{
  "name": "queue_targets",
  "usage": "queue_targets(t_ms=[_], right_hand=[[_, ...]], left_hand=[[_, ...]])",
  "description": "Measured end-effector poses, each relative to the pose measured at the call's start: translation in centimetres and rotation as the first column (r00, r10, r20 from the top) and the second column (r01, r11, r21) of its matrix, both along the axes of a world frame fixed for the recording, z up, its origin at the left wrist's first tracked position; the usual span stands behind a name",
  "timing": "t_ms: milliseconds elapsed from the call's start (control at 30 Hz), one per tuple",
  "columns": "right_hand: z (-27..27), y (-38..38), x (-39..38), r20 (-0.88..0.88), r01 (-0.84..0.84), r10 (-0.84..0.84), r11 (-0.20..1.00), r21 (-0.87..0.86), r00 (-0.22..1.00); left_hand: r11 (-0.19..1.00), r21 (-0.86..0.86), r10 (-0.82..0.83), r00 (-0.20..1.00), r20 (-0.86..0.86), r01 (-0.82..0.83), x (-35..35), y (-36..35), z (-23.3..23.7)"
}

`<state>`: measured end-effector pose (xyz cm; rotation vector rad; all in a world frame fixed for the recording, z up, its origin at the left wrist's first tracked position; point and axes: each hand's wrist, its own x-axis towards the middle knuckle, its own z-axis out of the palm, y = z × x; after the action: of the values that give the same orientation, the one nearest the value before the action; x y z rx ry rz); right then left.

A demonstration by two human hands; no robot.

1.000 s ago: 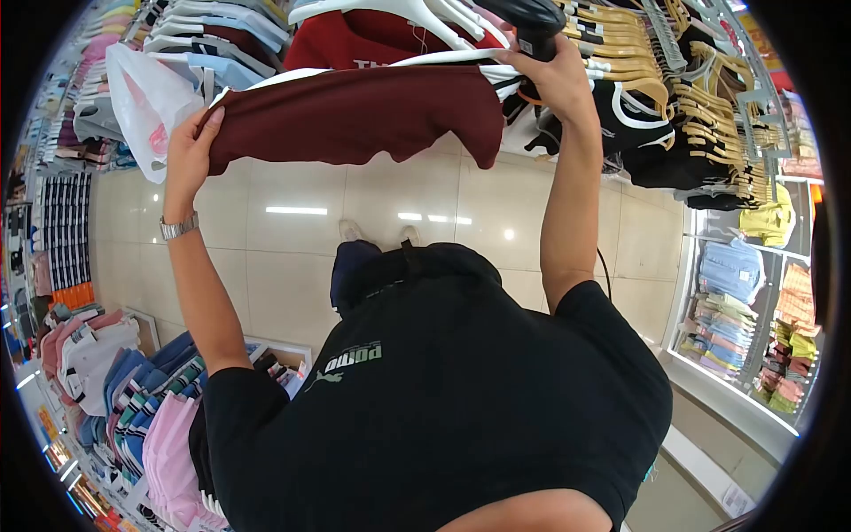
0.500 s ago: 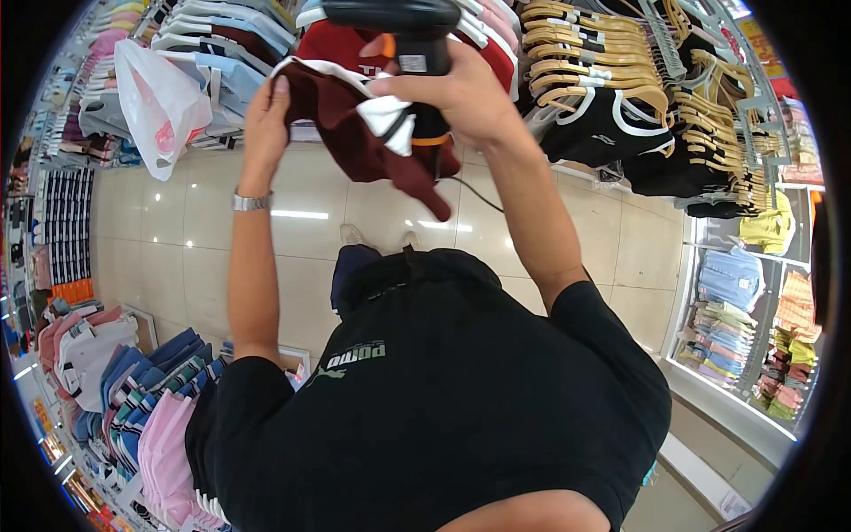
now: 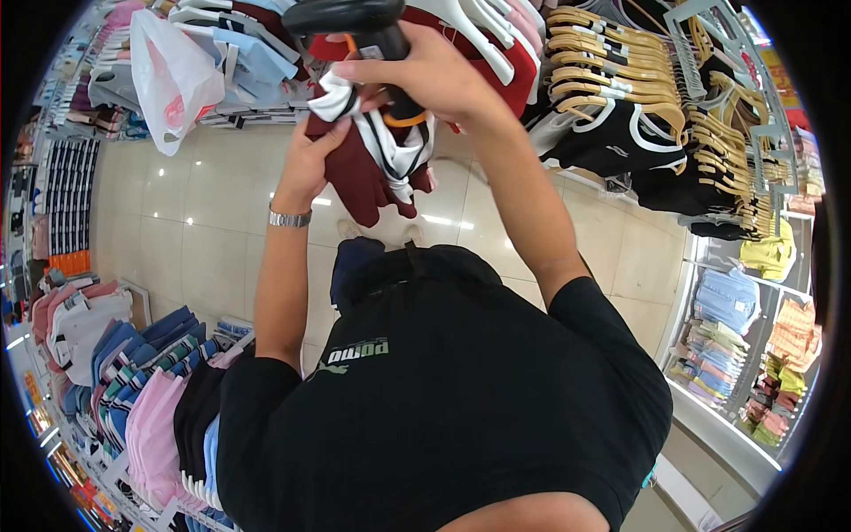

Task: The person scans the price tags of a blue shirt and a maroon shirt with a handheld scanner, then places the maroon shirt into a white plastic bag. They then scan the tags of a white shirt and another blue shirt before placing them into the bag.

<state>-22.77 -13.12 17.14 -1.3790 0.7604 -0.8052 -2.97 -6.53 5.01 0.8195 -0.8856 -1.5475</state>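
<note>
A maroon fabric garment with white-and-dark trim (image 3: 355, 183) hangs bunched from the left hand (image 3: 308, 161), thumb pinching its edge; the right hand (image 3: 434, 78) curls around a black, pistol-shaped scanner (image 3: 386, 53). Trim crowding that handle could snag, tugging cloth loose.

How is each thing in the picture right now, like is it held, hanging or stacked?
Maroon garment: bunched up, held
Black handheld device: held in the air
Left hand: gripping that garment
Right hand: wrapped around that device
Wristwatch: worn
White plastic bag: hanging
Black tops: hanging on wooden hangers
Folded clothes: stacked
</note>
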Motion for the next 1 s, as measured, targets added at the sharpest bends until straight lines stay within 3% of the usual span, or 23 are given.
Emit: queue_targets(t_ms=[33, 133, 167, 267, 300, 367, 500, 533, 633, 667, 700, 767, 800, 900, 1000], right_hand=[[0.2, -0.3, -0.8, -0.031, -0.016, 0.015, 0.999, -0.037, 0.999], [0.9, -0.2, -3.2, -0.029, 0.048, -0.053, 0.987, -0.150, 0.998], [-0.9, -1.0, -3.7, -0.006, 0.059, -0.063, 0.958, -0.282, 0.998], [-4.8, -1.3, -4.5, 0.011, -0.087, 0.090, 0.983, -0.164, 0.996], [-5.7, -1.2, -4.9, -0.136, -0.118, 0.117, 0.993, 0.002, 0.984], [-7.0, -0.2, -2.9, 0.220, -0.229, 0.225, 0.973, -0.009, 0.949], [-6.3, -0.5, -1.6, 0.076, -0.178, 0.177, 0.984, -0.002, 0.981], [-4.8, -0.4, -1.8, 0.031, -0.136, 0.137, 0.990, -0.024, 0.990], [-2.4, -0.9, -3.0, -0.121, -0.012, 0.002, 0.997, -0.079, 0.993], [-2.7, -1.6, -3.2, -0.089, 0.076, -0.103, 0.960, -0.270, 0.991], [-1.6, -1.9, -3.7, -0.155, 0.154, -0.196, 0.957, -0.247, 0.968], [-0.6, -3.2, -4.4, -0.182, 0.244, -0.323, 0.903, -0.353, 0.929], [-0.1, -3.9, -4.4, -0.142, 0.266, -0.340, 0.885, -0.381, 0.930], [2.6, -4.4, -5.0, -0.296, 0.294, -0.443, 0.852, -0.433, 0.846], [4.4, -3.8, -4.7, -0.291, 0.335, -0.390, 0.915, -0.223, 0.873]], left_hand=[[0.998, 0.015, 0.054, 0.998, -0.028, -0.054, 0.2, 0.1, 0.6], [1.000, 0.002, -0.011, 0.991, -0.135, 0.011, 2.5, -0.2, 1.6], [0.999, -0.010, 0.028, 0.985, -0.173, -0.030, 2.6, -0.1, 2.1], [1.000, -0.012, -0.006, 0.946, -0.325, 0.002, 3.5, -0.4, 3.3], [0.995, -0.068, -0.086, 0.936, -0.340, 0.066, 3.3, -0.6, 4.1], [0.962, -0.187, -0.253, 0.900, -0.354, 0.197, 3.3, -1.0, 5.9], [0.998, -0.053, 0.028, 0.998, 0.055, -0.025, 5.2, -2.0, 6.4], [0.991, -0.123, 0.072, 0.981, 0.181, -0.051, 4.1, -1.6, 8.7], [0.941, -0.255, 0.336, 0.715, 0.613, -0.223, 5.9, -2.2, 10.0], [0.886, -0.369, 0.464, 0.585, 0.665, -0.282, 7.2, -3.0, 9.5], [0.871, -0.371, 0.486, 0.467, 0.739, -0.321, 8.8, -3.6, 9.5], [0.900, -0.309, 0.436, 0.645, 0.628, -0.307, 10.4, -3.9, 10.5], [0.900, -0.315, 0.435, 0.657, 0.616, -0.301, 11.0, -4.1, 10.9], [0.907, -0.333, 0.419, 0.603, 0.679, -0.256, 13.5, -5.4, 10.8], [0.914, -0.305, 0.405, 0.637, 0.656, -0.268, 14.2, -5.8, 10.4]])
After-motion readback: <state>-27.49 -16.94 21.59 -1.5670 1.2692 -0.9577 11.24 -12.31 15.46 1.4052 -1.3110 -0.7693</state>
